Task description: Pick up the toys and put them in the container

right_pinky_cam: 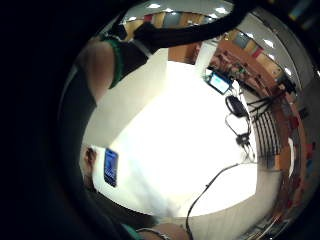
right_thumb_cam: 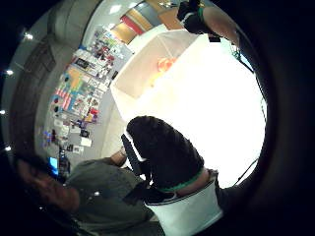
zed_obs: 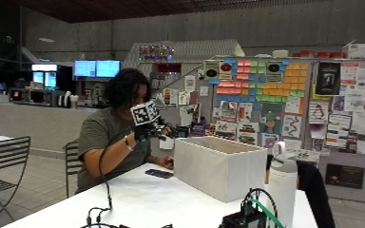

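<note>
— At the table's point(zed_obs: 151, 199) far end, what does the seated person's right hand point(zed_obs: 146, 130) show?

— The gloved hand is raised above the table, just short of the white container's point(zed_obs: 217, 166) near rim. From the room its fingers are too small to read. In the thumb-side palm view the gloved fingers point(right_thumb_cam: 165, 150) appear bunched, but whether they hold anything I cannot tell.

— And the toys?

— One orange shape point(right_thumb_cam: 165, 64) lies inside the container point(right_thumb_cam: 147, 64), low against its far wall; its form is washed out. From the outside view the container's wall hides its contents entirely.

— What else stands around?

— A dark phone point(zed_obs: 159, 173) lies flat on the table near the person's bare hand point(zed_obs: 165, 163), beside the container's end wall. A white bottle point(zed_obs: 283, 183) stands at the container's other end, partly in front of a dark chair back. A black device with green cable point(zed_obs: 252, 216) sits at the table's near edge, cut off below. A black cable point(zed_obs: 103, 190) hangs from the raised arm to the tabletop.
</note>
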`<state>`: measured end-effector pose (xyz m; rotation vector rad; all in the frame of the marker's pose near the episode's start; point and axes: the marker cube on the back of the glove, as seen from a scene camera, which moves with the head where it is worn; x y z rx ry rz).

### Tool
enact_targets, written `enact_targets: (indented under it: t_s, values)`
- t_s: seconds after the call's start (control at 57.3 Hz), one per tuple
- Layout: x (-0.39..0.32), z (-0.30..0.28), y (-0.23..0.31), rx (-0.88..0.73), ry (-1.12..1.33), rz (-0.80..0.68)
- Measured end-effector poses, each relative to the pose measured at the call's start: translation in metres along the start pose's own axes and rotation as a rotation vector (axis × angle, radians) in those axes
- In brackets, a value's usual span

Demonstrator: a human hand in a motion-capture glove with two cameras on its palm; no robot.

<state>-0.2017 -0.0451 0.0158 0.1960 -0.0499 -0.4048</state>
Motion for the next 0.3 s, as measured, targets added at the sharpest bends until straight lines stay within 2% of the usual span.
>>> enact_targets:
  t_s: [0.087, 0.297]
  values:
    - [0.009, 0.015, 0.013, -0.028, -0.016, 0.198]
    - [0.021, 0.033, 0.033, -0.059, -0.052, 0.233]
